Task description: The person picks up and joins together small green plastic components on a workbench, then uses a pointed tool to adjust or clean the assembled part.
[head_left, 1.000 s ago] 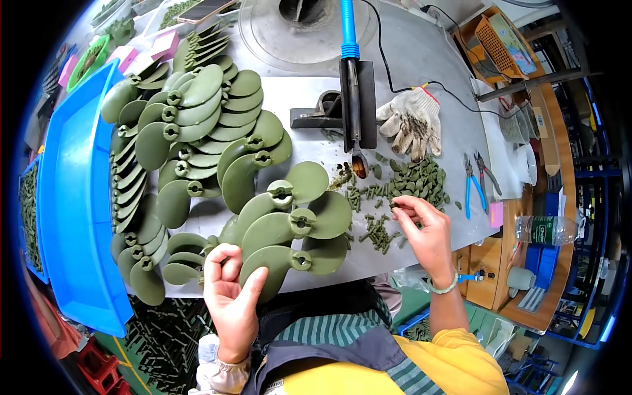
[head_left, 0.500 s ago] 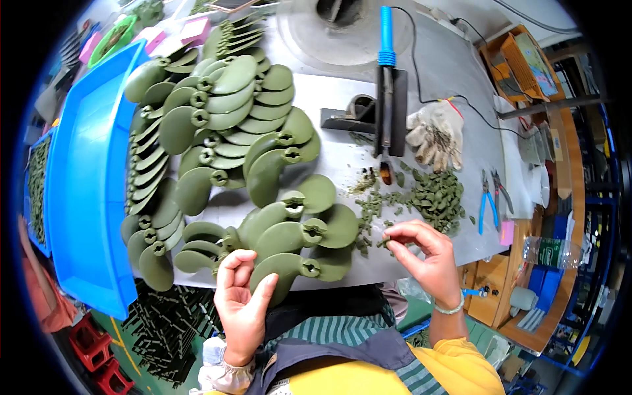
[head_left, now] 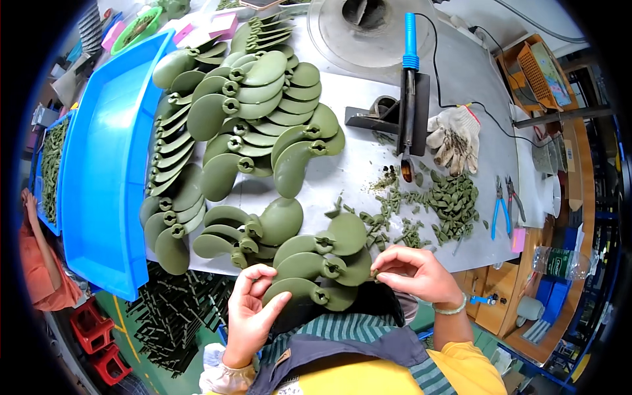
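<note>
Three green plastic propellers [head_left: 303,266] overlap at the table's near edge, their slotted hubs lined up in a row. My left hand [head_left: 250,309] grips their left blades, with its thumb and fingers closed at the blade tips. At the right blades' edge my right hand [head_left: 418,280] holds thumb and fingers pinched together; a tiny dark bit shows at the fingertips, too small to name. Behind the right hand lies a heap of small green plastic scraps [head_left: 454,201]. More stacked green propellers [head_left: 289,168] cover the table's left half.
A blue tray [head_left: 99,178] stands along the left side. A blue-handled heated tool [head_left: 409,59] rests on a metal stand [head_left: 378,113], its cord running right. Beside it lie a stained glove [head_left: 457,135] and pliers [head_left: 500,207]. Another person's arm [head_left: 41,234] shows far left.
The front propellers have come nearer to me, away from the pile, in my left hand. My right hand has moved from beside the scraps to the blades' right edge. The view has shifted.
</note>
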The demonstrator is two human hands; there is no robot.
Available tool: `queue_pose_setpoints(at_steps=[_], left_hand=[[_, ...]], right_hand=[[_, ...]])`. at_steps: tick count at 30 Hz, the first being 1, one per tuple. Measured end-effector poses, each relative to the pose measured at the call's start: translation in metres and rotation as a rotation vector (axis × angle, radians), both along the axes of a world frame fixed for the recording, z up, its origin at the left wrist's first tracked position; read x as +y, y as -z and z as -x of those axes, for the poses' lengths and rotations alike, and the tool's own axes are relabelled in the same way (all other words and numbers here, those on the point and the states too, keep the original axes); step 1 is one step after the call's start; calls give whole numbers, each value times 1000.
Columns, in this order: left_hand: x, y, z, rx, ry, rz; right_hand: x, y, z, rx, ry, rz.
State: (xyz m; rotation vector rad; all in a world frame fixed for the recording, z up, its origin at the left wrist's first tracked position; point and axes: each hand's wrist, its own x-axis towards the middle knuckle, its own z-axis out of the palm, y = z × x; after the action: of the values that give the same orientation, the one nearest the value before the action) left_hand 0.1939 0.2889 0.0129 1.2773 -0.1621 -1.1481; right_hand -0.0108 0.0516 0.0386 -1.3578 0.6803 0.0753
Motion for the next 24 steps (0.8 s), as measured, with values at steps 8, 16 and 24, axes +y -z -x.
queue_pose_setpoints(at_steps=[8, 16, 24], left_hand=[[-1, 9, 4, -90, 11, -18], [-7, 9, 12, -52, -84, 24], [-24, 21, 8, -250, -150, 48]], right_hand=[[16, 14, 0, -109, 182, -133], [18, 16, -14, -110, 264, -107], [24, 21, -19, -184, 211, 17]])
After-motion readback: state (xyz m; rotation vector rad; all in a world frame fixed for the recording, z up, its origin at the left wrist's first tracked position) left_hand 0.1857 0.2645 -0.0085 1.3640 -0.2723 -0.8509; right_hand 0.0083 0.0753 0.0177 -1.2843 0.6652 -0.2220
